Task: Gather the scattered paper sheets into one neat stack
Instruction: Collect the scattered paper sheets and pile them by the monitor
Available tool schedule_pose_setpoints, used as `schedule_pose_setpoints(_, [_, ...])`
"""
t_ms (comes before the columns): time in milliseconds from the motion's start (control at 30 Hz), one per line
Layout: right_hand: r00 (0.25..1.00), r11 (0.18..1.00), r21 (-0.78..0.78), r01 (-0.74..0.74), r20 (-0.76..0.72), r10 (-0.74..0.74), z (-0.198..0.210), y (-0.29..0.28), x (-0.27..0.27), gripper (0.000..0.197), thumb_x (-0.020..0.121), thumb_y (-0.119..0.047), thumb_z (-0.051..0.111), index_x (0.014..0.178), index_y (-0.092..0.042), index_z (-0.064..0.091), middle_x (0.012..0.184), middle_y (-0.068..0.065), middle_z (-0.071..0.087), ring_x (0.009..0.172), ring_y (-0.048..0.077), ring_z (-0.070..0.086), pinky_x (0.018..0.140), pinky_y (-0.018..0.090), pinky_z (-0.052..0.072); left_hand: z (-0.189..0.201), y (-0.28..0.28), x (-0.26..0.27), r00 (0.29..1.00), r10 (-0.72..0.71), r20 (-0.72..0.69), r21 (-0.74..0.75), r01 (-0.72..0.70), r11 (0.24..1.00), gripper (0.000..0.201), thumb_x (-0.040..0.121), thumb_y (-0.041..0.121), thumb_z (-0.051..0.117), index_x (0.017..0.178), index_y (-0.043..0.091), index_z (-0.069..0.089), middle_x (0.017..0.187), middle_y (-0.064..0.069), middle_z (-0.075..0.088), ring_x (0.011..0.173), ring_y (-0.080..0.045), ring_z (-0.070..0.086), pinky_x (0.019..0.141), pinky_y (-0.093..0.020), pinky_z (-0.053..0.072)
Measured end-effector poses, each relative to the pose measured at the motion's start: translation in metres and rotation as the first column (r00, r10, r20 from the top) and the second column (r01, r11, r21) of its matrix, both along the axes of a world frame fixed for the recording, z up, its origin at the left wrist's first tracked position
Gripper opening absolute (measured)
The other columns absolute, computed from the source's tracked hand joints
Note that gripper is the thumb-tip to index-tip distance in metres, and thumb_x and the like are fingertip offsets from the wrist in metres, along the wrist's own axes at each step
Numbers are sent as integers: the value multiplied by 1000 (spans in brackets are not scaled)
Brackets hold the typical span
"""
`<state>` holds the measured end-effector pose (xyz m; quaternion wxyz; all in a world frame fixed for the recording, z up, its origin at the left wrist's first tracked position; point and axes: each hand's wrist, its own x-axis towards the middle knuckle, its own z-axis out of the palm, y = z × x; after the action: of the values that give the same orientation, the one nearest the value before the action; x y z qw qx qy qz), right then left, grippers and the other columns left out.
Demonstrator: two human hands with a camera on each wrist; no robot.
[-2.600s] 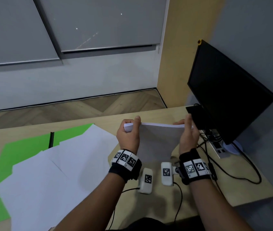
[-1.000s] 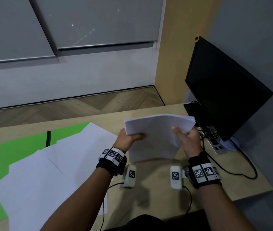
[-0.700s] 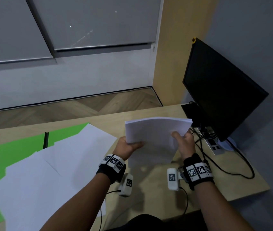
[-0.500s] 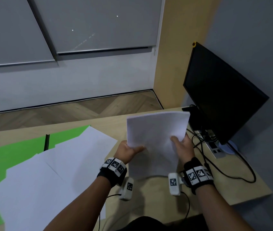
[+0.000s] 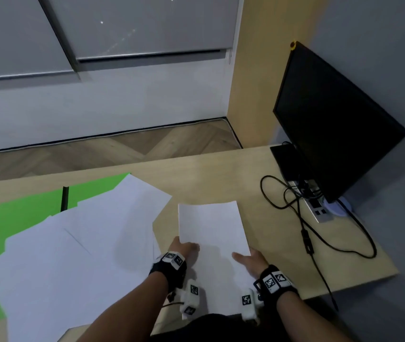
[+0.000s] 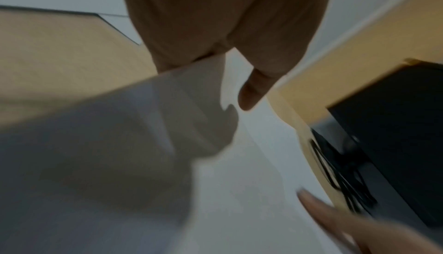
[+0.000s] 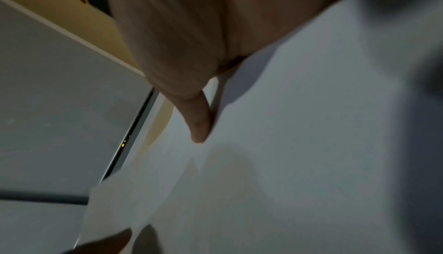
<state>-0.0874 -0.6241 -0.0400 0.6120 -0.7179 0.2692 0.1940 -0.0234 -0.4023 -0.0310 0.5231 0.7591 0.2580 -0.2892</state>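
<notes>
The task looks partly done. A squared-up stack of white sheets lies on the table, its long edges running away from the person and its near end reaching the table's front edge. Judging from how flush its far corners sit, the gathered part is already neat. What is left is plain: several loose sheets lie fanned and overlapping to the left of the stack, partly covering a green mat, and a thin black rod stands at the mat's far side. These sheets have not yet joined the stack, and the nearest of them comes close to the stack's left edge.

The left hand grasps the stack at its left edge, thumb on top and fingers hidden beneath; the left wrist view shows the thumb lying over the paper with the edge tucked into the palm. The right hand holds the right edge the same way, thumb pressed flat on the top sheet, the fingers out of sight below. Both hands sit toward the near end of the stack, one on each side.

A dark monitor and a tangle of cables stand well apart on the right.
</notes>
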Motion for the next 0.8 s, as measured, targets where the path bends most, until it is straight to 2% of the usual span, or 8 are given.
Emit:
schedule_pose_setpoints(133, [998,998,-69,-7,-58,3,-30,0,-7,32,85,-23,74,114,-20,61,121,-4,64,108,19,60,95,30,44,0,-10,-29,997,15,74,108,-23,994,55,85,15,67,130,10,36,114,-14,60,93,-29,57,78,-33,45])
schedule_pose_setpoints(233, [994,983,-186,-2,-104,-17,-28,2,1,51,82,-32,71,125,-15,50,119,-4,57,109,20,56,96,33,44,-2,-11,-19,996,68,61,54,-71,996,52,88,11,62,133,7,36,119,-19,60,95,-32,57,81,-36,46])
schedule_pose_setpoints(300, [993,968,-250,6,-112,-35,-28,1,15,60,80,-35,65,130,-11,42,123,3,52,113,27,54,96,37,44,-1,-11,-5,995,86,45,19,-86,996,50,88,10,61,131,7,36,113,-18,60,91,-31,57,82,-40,50])
schedule_pose_setpoints(400, [993,951,-304,56,-82,-84,-22,-8,37,49,80,-31,55,124,-16,41,125,9,53,103,31,56,92,42,49,0,-18,16,991,116,63,-5,-116,993,59,87,8,63,137,11,33,110,-13,58,90,-29,55,78,-36,47])
schedule_pose_setpoints(533, [995,921,-389,-23,-101,-18,-14,-26,47,38,87,-15,51,121,-31,46,109,-2,58,94,26,60,81,32,49,-2,-24,33,978,197,67,-34,-195,980,68,86,5,66,142,14,29,125,-17,59,87,-26,54,76,-29,41])
schedule_pose_setpoints(633, [997,901,-434,-17,-75,-17,-26,-36,42,42,83,-18,53,121,-35,60,120,-7,67,100,24,65,93,37,53,-6,-32,32,964,230,136,-43,-226,973,73,86,4,61,147,19,24,132,-11,59,102,-30,60,81,-30,43])
schedule_pose_setpoints(733, [997,900,-435,34,-50,-62,-31,-39,41,47,85,-19,54,128,-36,61,131,-8,63,107,22,65,97,37,52,-10,-39,28,959,188,212,-58,-179,982,80,86,3,55,153,28,18,137,-3,57,119,-29,57,95,-30,43])
schedule_pose_setpoints(800, [994,893,-445,73,-40,-102,-27,-40,41,48,87,-19,54,131,-37,59,135,-8,60,103,21,66,97,34,52,-10,-42,31,969,121,214,-38,-115,993,83,88,4,53,156,29,12,144,-4,51,127,-29,53,99,-30,40])
